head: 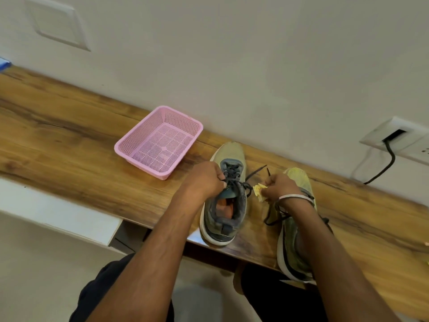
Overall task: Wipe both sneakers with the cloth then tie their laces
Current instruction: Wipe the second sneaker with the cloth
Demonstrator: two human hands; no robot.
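- Left hand (205, 180), fingers curled, pinches the dark laces (234, 176) of the grey-green mesh sneaker (226, 205) at centre.
- Right hand (282, 187), fingers curled, grips a lace end and a crumpled yellow cloth (259, 190).
- Second yellow-green sneaker (292, 240) lies at four o'clock, under the right forearm.
- Pink perforated plastic basket (160, 141) sits on the wooden desk (58, 145) at ten o'clock.

1. The left forearm reaches forward from the lower middle of the view; the left hand (205, 180) is curled into a fist, knuckles up, fingers pinching a lace.
2. The right forearm comes in from the lower right; the right hand (282, 185) is also curled, fingers pinching, with a pale band round its wrist.
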